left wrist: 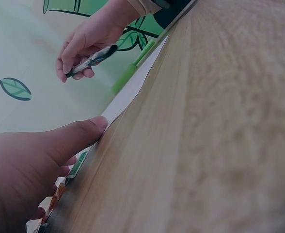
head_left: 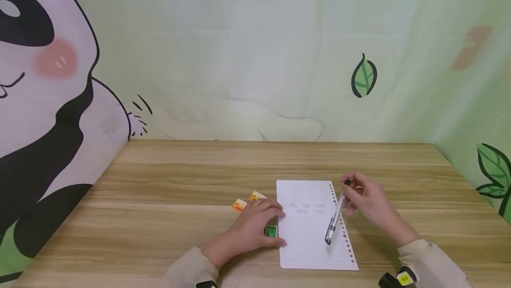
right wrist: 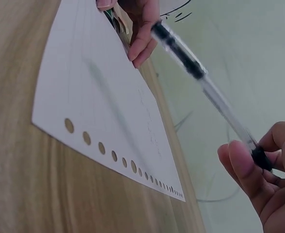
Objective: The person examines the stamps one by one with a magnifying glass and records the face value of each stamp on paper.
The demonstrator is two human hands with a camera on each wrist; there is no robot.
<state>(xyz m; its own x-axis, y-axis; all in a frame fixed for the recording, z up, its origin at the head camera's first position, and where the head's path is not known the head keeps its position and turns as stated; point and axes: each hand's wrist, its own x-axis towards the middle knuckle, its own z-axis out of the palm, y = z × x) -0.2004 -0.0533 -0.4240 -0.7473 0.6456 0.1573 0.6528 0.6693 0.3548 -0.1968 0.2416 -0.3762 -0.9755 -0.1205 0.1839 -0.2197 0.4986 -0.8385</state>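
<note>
A sheet of white lined loose-leaf paper (head_left: 305,239) lies on the table, its punched holes to the right and handwriting in its upper half. My left hand (head_left: 251,223) rests at the paper's left edge, thumb and fingers spread apart and touching it. My right hand (head_left: 369,201) pinches a clear pen (head_left: 334,222) by one black end above the paper's right side. The clip end (right wrist: 179,51) points away from that hand. Between the left thumb and fingers shows a small green stamp-like piece (head_left: 271,230). Two orange-and-white pieces (head_left: 239,204) lie beyond the left hand, partly covered.
The wooden table (head_left: 191,163) reaches back to a pale green cloth backdrop (head_left: 199,57) printed with leaves and a panda (head_left: 72,101). A black device with a yellow label (head_left: 404,278) is strapped at the right sleeve.
</note>
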